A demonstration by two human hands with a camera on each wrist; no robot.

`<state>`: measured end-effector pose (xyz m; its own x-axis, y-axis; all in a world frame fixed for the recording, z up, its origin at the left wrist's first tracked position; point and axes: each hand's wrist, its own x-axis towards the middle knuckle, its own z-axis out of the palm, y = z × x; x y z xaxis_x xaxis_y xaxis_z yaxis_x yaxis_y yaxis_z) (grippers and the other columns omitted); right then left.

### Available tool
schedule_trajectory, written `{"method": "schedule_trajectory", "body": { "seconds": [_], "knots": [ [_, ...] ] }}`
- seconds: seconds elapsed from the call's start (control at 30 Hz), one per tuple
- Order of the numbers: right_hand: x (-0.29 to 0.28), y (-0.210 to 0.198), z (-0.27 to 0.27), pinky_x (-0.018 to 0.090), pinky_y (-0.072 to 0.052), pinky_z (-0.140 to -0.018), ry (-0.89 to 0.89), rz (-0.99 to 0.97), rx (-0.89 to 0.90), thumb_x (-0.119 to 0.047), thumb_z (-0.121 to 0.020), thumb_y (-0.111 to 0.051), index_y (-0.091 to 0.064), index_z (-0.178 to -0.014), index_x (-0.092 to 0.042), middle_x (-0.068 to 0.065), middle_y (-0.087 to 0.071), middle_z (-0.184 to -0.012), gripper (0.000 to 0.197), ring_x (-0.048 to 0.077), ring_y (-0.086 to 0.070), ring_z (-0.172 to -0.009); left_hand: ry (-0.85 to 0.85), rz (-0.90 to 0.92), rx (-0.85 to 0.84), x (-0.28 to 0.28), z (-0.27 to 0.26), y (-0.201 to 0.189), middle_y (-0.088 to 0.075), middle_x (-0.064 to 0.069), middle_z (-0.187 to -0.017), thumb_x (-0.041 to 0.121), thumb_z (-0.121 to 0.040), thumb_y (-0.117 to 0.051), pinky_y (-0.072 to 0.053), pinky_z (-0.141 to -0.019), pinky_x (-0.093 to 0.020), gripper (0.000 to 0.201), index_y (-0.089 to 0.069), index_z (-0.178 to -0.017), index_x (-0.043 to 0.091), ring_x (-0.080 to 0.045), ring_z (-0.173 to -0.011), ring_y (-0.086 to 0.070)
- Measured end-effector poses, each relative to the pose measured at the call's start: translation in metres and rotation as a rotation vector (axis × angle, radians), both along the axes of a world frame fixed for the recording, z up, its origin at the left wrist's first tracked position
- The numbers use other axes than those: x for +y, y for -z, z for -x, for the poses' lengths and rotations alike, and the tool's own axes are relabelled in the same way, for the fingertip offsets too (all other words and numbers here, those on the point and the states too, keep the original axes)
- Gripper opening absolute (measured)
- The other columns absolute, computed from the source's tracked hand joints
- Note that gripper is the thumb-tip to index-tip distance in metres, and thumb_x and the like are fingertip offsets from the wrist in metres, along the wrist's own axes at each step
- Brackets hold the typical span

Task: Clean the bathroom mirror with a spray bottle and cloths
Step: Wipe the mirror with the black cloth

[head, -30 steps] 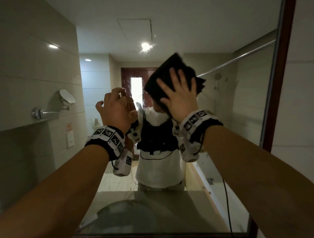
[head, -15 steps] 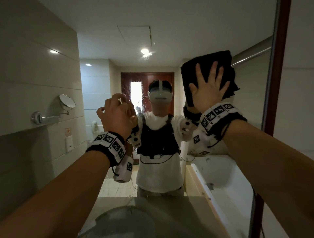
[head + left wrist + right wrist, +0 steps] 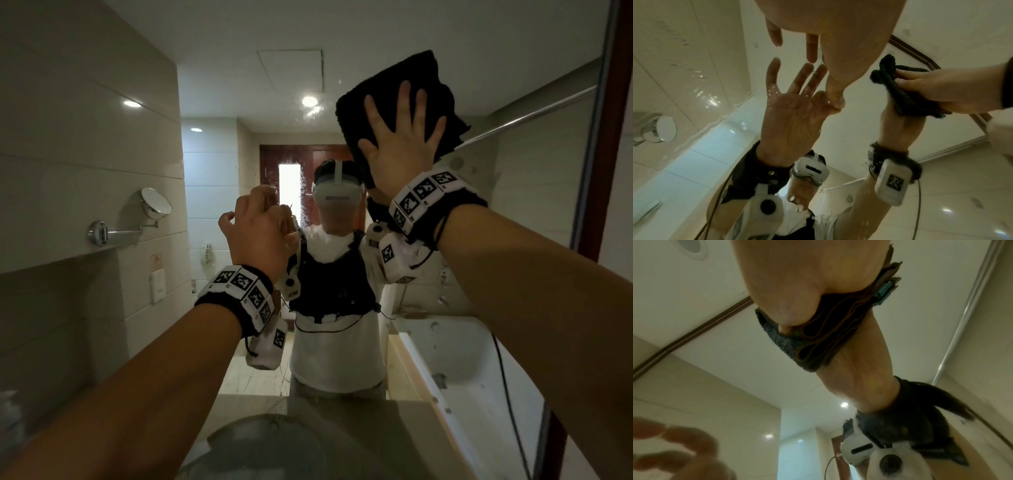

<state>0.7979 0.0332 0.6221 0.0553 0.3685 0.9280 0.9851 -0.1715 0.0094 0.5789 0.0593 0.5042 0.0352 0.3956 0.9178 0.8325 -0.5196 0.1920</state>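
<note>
Against mirror (image 3: 219,154), right hand (image 3: 400,144) flat on cloth (image 3: 394,85).

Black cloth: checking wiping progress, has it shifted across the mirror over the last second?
Yes. The cloth moved right and up, away from the reflected door, toward the mirror's right frame.

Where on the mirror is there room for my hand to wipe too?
Free mirror: the upper left, above the left hand and beside the cloth; also the low strip under both wrists. Crowded: the upper right, where the right hand presses the cloth near the wooden frame.
</note>
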Motion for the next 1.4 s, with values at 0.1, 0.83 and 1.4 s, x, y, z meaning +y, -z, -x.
{"method": "schedule_trajectory", "body": {
  "seconds": [0.1, 0.83, 1.4],
  "knots": [
    [-0.007, 0.021, 0.003, 0.064, 0.001, -0.115, 0.005, 0.027, -0.079, -0.053, -0.099, -0.034, -0.008, -0.154, -0.042, 0.010, 0.006, -0.164, 0.062, 0.034, 0.006, -0.150, 0.002, -0.010, 0.002, -0.001, -0.002, 0.001, -0.051, 0.003, -0.131, 0.027, -0.065, -0.084, -0.033, -0.099, -0.054, 0.026, -0.058, -0.069, 0.027, -0.024, -0.119, -0.046],
    [-0.036, 0.178, -0.006, 0.057, -0.023, -0.110, 0.007, 0.225, -0.244, -0.054, -0.087, -0.057, -0.023, -0.152, -0.039, 0.009, -0.012, -0.163, 0.075, 0.031, -0.017, -0.148, -0.100, 0.132, 0.150, -0.029, -0.037, 0.038, -0.027, -0.004, -0.153, 0.030, -0.081, -0.076, -0.034, -0.101, -0.064, 0.053, -0.047, -0.124, 0.037, -0.038, -0.134, -0.034],
    [-0.071, 0.185, -0.146, 0.058, -0.011, -0.118, 0.013, 0.046, 0.206, -0.056, -0.094, -0.042, -0.006, -0.154, -0.041, 0.007, 0.005, -0.164, 0.072, 0.029, 0.002, -0.151, -0.126, 0.141, 0.117, -0.044, -0.086, 0.036, -0.026, -0.006, -0.155, 0.032, -0.082, -0.070, -0.032, -0.102, -0.065, 0.057, -0.045, -0.133, 0.032, -0.040, -0.138, -0.029]
  ]
}}
